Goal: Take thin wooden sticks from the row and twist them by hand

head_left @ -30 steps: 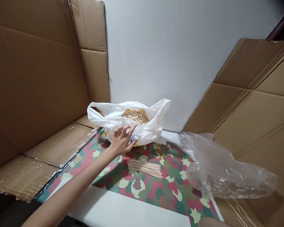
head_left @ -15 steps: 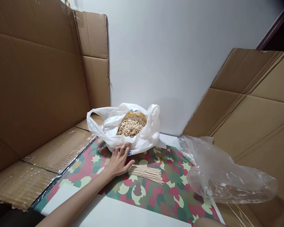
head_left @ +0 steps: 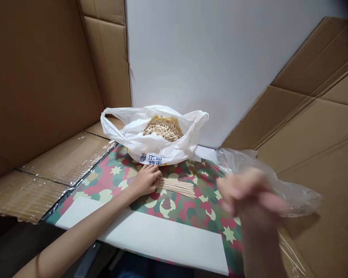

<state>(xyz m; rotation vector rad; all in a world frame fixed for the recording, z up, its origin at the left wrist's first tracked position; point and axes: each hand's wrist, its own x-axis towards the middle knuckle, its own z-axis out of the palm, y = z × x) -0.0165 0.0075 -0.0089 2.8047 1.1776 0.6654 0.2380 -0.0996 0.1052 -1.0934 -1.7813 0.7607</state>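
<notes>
Along the left side, flattened cardboard sheets (head_left: 40,85) stand up as a wall, and a lower flap with shiny packing tape (head_left: 66,158) lies against the edge of a camouflage-print sheet (head_left: 113,185). The print has pink, green and cream patches with small stars. A white board (head_left: 142,235) lies along the near edge of that sheet.

The left forearm (head_left: 84,220) reaches in over the board, and the left hand (head_left: 145,179) rests palm down on the print. Its fingers lie loosely together, pointing toward the bag, and grip nothing. The fingertips sit at or just under the lower edge of a white plastic bag (head_left: 127,135), and the thumb side lies just beside a bundle of thin wooden sticks (head_left: 176,188).

The bag stands open at the back of the print, against a white wall (head_left: 197,65), with blue lettering on its front. Inside is a heap of short, pale wooden sticks (head_left: 162,129).

The bundle lies flat on the print, its sticks side by side, to the right of the left hand. Further right, the right hand (head_left: 249,193) is raised over the print, so blurred that I cannot tell how its fingers stand or whether they hold anything. Behind it lies a see-through plastic bag (head_left: 290,189), on more cardboard (head_left: 316,135), with a few loose sticks (head_left: 292,258) at the lower right.
</notes>
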